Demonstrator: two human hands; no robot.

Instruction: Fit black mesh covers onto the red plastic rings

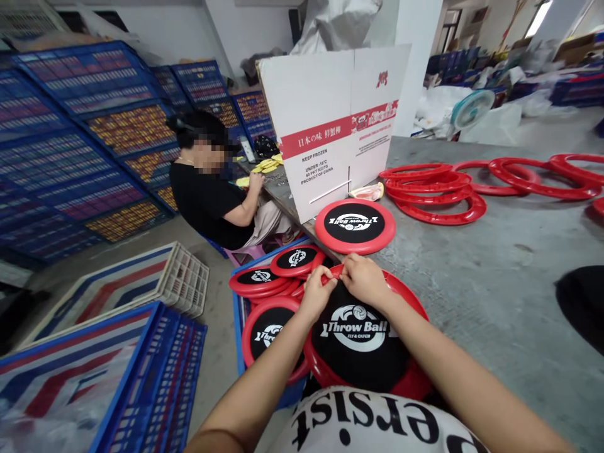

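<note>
I hold a red ring with a black "Throw Ball" fabric disc [359,340] against my body at the table's near edge. My left hand [317,292] and my right hand [363,277] both pinch the far rim of this disc, fingers closed on the black fabric and the red ring. A finished red and black disc [355,225] lies flat on the grey table just beyond my hands.
Several bare red rings [436,189] lie across the grey table [481,277] at the right. A white cardboard box [337,123] stands at the table's far edge. Finished discs [268,289] fill a blue crate at the lower left. Another person [212,189] sits at the left among blue crates [85,145].
</note>
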